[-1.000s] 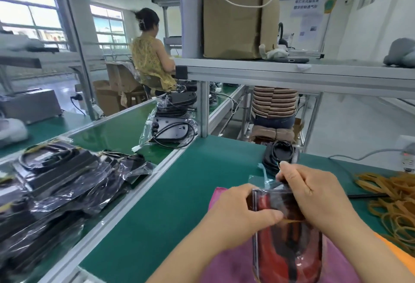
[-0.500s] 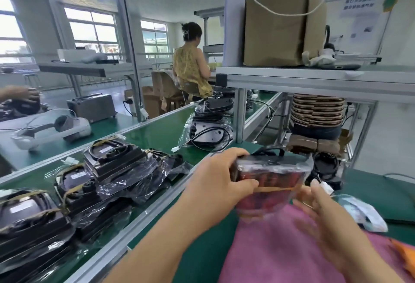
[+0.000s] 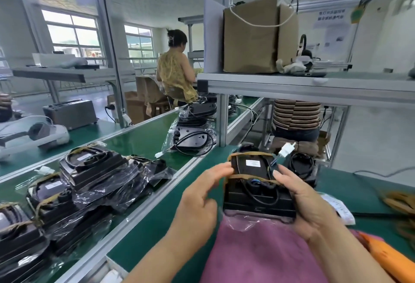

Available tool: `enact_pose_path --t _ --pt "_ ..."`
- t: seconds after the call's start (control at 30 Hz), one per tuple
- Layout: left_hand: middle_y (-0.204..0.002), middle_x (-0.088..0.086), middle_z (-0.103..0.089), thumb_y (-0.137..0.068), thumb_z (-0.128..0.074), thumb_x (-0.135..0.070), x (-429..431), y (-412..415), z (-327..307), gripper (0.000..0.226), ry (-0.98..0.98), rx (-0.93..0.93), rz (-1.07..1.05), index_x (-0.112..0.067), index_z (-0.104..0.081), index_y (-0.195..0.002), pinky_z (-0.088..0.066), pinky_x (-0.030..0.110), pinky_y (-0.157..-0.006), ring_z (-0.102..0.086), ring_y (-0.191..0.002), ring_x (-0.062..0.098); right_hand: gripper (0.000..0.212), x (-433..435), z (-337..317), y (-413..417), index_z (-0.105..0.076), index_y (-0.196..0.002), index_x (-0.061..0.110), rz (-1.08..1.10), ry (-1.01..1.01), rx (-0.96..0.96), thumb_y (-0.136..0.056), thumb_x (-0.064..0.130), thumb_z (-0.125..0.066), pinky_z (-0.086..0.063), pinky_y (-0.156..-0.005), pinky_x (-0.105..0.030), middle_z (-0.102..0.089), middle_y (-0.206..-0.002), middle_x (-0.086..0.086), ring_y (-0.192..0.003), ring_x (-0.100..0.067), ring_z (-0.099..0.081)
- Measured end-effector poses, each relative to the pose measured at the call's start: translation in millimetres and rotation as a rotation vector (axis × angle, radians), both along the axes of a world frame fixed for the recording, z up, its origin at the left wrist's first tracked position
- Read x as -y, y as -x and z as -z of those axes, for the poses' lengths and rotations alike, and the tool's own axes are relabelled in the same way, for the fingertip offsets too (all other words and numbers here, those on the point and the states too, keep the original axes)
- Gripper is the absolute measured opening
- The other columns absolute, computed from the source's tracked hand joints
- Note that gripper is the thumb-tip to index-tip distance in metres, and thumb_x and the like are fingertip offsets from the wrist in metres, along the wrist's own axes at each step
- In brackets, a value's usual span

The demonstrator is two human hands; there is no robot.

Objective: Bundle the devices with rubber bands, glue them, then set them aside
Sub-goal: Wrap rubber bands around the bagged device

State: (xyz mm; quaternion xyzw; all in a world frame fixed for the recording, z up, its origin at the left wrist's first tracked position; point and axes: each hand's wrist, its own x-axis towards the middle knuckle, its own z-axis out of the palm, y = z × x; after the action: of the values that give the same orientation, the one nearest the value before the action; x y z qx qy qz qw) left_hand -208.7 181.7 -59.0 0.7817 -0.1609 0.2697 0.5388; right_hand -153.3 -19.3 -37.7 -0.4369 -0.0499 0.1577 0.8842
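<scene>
Holding the device point(image 3: 258, 183) at centre frame, just above the near edge of the green bench top point(image 3: 157, 215) and over the far edge of the pink cloth point(image 3: 265, 253).

Right hand point(image 3: 307, 201): gripping the device's right side, thumb lying across the top, fingers curling under. Left hand point(image 3: 202, 197): not gripping; fingers nearly straight, tips touching the device's far left corner, palm standing off from its side.

Two tan rubber bands point(image 3: 251, 154) are crossing the device, one round the far end, one across the middle over the black cable. A white plug point(image 3: 286, 149) is sticking out past the far right corner. Clear plastic is hanging below the near edge.

Edges: an aluminium rail point(image 3: 139, 210) is running diagonally from lower left toward centre, dividing the bench from the conveyor belt point(image 3: 139, 141). Bundled devices point(image 3: 89, 165) are lying in plastic on the belt at lower left, close against the rail. An upright post point(image 3: 221, 120) is standing just beyond the device, carrying the shelf point(image 3: 314, 85) overhead.

Open room: bare green surface is showing between my left forearm and the rail, and on the belt at mid frame. To the right, a loose pile of bands point(image 3: 399, 201) is sitting at the frame edge, well apart from my right hand. Another coiled unit point(image 3: 301, 165) is lying just behind the device.
</scene>
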Motion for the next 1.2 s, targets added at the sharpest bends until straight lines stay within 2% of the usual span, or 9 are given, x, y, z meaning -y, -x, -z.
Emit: enact_pose_path --t 0.1,0.17,0.27,0.5,0.67,0.83,1.0,1.1,1.2 --pt "-0.117 -0.021 -0.068 -0.096 -0.046 0.000 6.9 -7.6 -10.7 0.046 0.319 -0.318 -0.133 -0.038 -0.068 -0.110 -0.048 0.029 -0.103 -0.060 -0.111 -0.005 0.039 -2.2 0.6 2.6 -0.065 -0.108 0.019 0.046 0.001 0.049 -0.069 0.011 -0.063 -0.059 -0.055 -0.039 -0.076 -0.097 -0.014 -0.075 -0.026 -0.075" --pt "-0.122 -0.008 -0.068 -0.102 -0.046 -0.029 12.0 -14.9 -15.5 0.025 0.426 -0.528 0.001 -0.033 -0.069 -0.109 -0.052 0.029 -0.092 -0.064 -0.109 0.004 0.052 -3.5 4.1 2.4 -0.059 -0.125 0.020 0.045 0.019 0.065 -0.074 0.010 -0.062 -0.060 -0.059 -0.040 -0.074 -0.105 -0.015 -0.080 -0.027 -0.075" --pt "-0.115 0.010 -0.073 -0.096 -0.051 -0.051 23.6 -24.7 -9.0 0.040 0.576 -0.733 0.283 -0.021 -0.071 -0.114 -0.057 0.044 -0.090 -0.071 -0.105 0.027 0.065 -3.0 9.7 5.5 -0.047 -0.140 0.022 0.055 0.061 0.081 -0.079 0.007 -0.061 -0.060 -0.063 -0.040 -0.072 -0.114 -0.013 -0.087 -0.029 -0.074" --pt "-0.096 0.020 -0.075 -0.090 -0.069 -0.020 62.4 -34.8 31.0 0.024 0.582 -0.920 0.286 -0.008 -0.067 -0.111 -0.060 0.048 -0.075 -0.073 -0.080 0.033 0.026 25.5 40.0 12.3 -0.060 -0.116 0.022 0.275 0.482 -0.046 -0.095 0.008 -0.056 -0.060 -0.068 -0.042 -0.075 -0.105 -0.008 -0.087 -0.029 -0.074" --pt "-0.094 0.020 -0.073 -0.091 -0.065 -0.013 90.5 -40.4 44.0 0.026 0.471 -0.960 0.291 -0.006 -0.063 -0.116 -0.059 0.052 -0.081 -0.070 -0.080 0.034 0.021 48.9 47.7 25.3 -0.068 -0.104 0.019 0.318 0.820 -0.034 -0.092 0.007 -0.055 -0.059 -0.070 -0.034 -0.077 -0.083 0.003 -0.078 -0.017 -0.074" --pt "-0.101 0.019 -0.074 -0.090 -0.064 -0.010 104.7 -45.0 50.0 0.019 0.299 -0.900 0.275 -0.011 -0.068 -0.109 -0.060 0.045 -0.084 -0.071 -0.083 0.029 0.035 63.6 36.8 48.3 -0.058 -0.125 0.024 0.446 1.040 0.076 -0.092 0.012 -0.057 -0.042 -0.061 -0.008 -0.057 -0.085 0.019 -0.076 0.004 -0.055" --pt "-0.090 -0.002 -0.077 -0.080 -0.066 -0.026 101.2 -48.4 59.3 0.018 -0.041 -0.666 0.151 -0.021 -0.073 -0.096 -0.056 0.035 -0.087 -0.071 -0.089 0.017 0.043 89.7 26.4 84.4 -0.056 -0.132 0.027 0.505 1.327 0.208 -0.090 0.019 -0.060 -0.034 -0.090 -0.020 -0.055 -0.122 0.014 -0.119 -0.009 -0.051" --pt "-0.077 -0.015 -0.071 -0.096 -0.057 -0.025 95.6 -50.8 68.7 0.023 -0.092 -0.543 0.138 -0.025 -0.071 -0.078 -0.050 0.021 -0.076 -0.063 -0.075 0.004 0.018 112.6 32.9 110.4 -0.059 -0.098 0.030 0.636 1.480 0.196 -0.083 0.029 -0.068 -0.040 -0.073 -0.026 -0.061 -0.102 0.011 -0.092 -0.008 -0.057" --pt "-0.071 -0.008 -0.059 -0.100 -0.045 -0.016 91.8 -48.6 85.0 0.036 0.107 -0.499 0.088 -0.011 -0.056 -0.066 -0.042 0.025 -0.067 -0.051 -0.071 0.011 0.030 133.0 45.3 131.5 -0.046 -0.077 0.028 0.742 1.668 0.038 -0.082 0.048 -0.068 -0.033 -0.053 -0.030 -0.055 -0.073 0.009 -0.066 -0.006 -0.051"
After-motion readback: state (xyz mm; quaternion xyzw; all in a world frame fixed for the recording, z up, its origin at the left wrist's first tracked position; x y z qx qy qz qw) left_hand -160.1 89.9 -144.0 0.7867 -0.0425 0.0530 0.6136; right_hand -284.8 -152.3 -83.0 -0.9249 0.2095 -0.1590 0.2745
